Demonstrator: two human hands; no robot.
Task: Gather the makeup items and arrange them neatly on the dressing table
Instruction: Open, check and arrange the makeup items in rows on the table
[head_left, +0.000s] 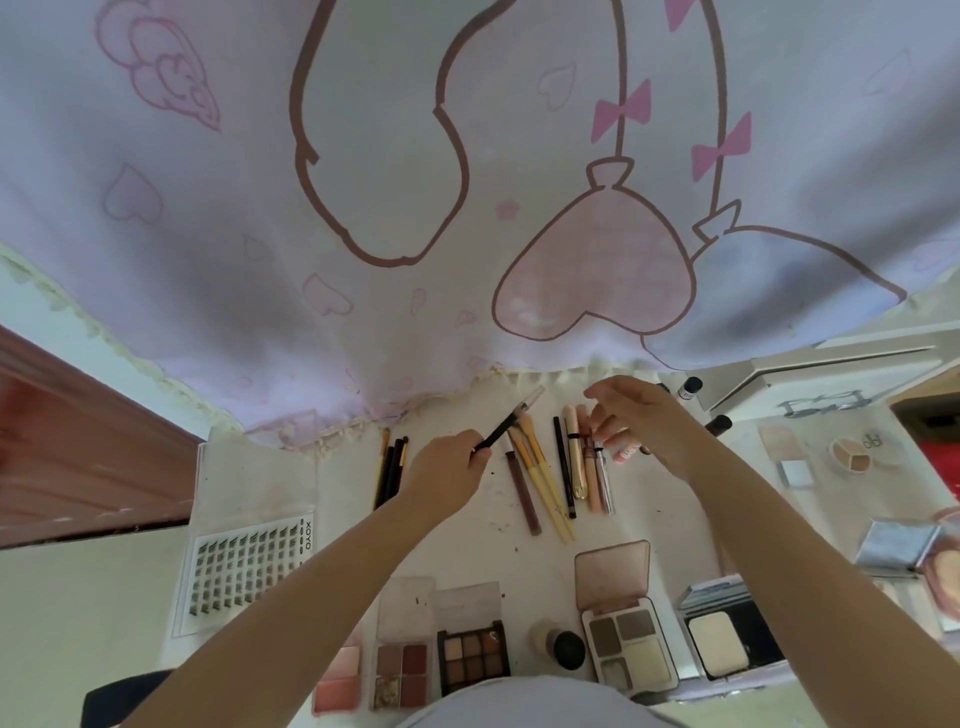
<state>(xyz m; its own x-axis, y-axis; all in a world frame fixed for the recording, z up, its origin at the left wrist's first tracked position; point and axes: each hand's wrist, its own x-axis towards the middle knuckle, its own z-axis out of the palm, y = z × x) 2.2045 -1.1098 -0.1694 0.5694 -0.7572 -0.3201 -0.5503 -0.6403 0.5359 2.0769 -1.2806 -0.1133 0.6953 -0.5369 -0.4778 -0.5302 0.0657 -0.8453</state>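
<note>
Head view looks down on a pale tabletop (519, 561) strewn with makeup, a pink-and-white printed curtain (415, 208) hanging behind it. Left hand (444, 480) has its grip curled tight around the lower end of a black pencil with a clear cap (506, 423); the pencil slants up and to the right, off the tabletop, its capped tip near the curtain hem. Right hand (644, 421) hovers just right of that tip with fingers loosely spread and slightly bent — its grip is wide and holds nothing that can be made out.

Below and between the two hands lies a row of slim items: two yellow-handled brushes (543, 478) side by side, a brown tube (524, 496) just left of them, a black liner pencil (563, 467) to their right, then several beige and pink tubes (589, 467) partly under the right hand's fingers. A cluster of dark-handled brushes (389, 470) lies left of the left hand, close to its wrist.

Along the near edge stand open palettes — a blush palette (340, 680), a four-pan brown palette (402, 675), a nine-pan eyeshadow palette (472, 657), a grey-toned palette with its lid up (628, 647) and a pressed-powder compact (719, 642). A false-lash card (249, 571) lies at far left.
</note>
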